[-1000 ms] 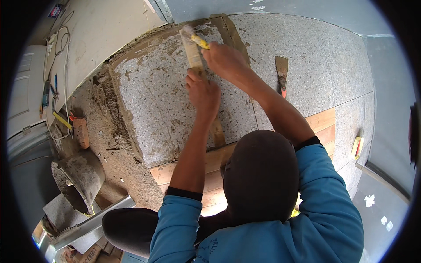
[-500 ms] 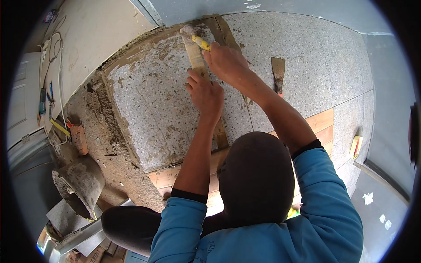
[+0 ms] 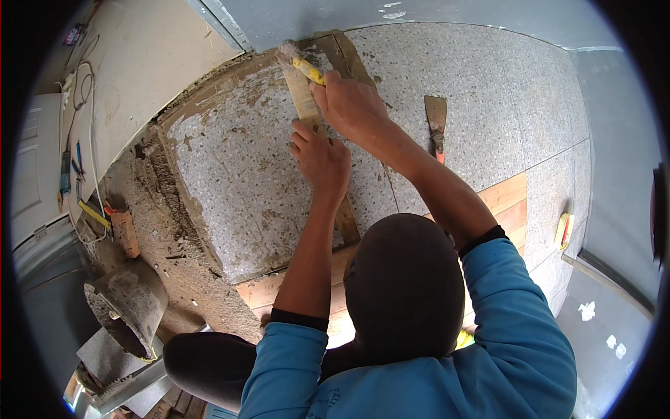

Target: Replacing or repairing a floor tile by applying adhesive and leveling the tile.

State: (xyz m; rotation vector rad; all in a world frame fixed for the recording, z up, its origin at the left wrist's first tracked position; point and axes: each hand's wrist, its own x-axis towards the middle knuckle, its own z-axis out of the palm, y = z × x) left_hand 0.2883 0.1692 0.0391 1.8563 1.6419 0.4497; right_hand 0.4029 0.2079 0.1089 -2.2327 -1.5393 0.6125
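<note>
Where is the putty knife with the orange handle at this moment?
In the head view, the putty knife lies flat on the laid stone tile, on the person's right, just beyond the right forearm and apart from the right hand.

Speckled tile floor [image 3: 502, 91] — a putty knife [image 3: 436, 122] lies on it.

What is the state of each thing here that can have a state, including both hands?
Left hand: pressed flat on the wooden strip.
Right hand: closed on the yellow-handled mallet.
Wooden strip: lying along the joint between tiles.
Speckled stone tile: laid down, smeared with mortar.
Putty knife: lying unused on the neighbouring tile.
Mortar bed: exposed, combed in ridges.
Bucket: tilted, coated with mortar.
</note>
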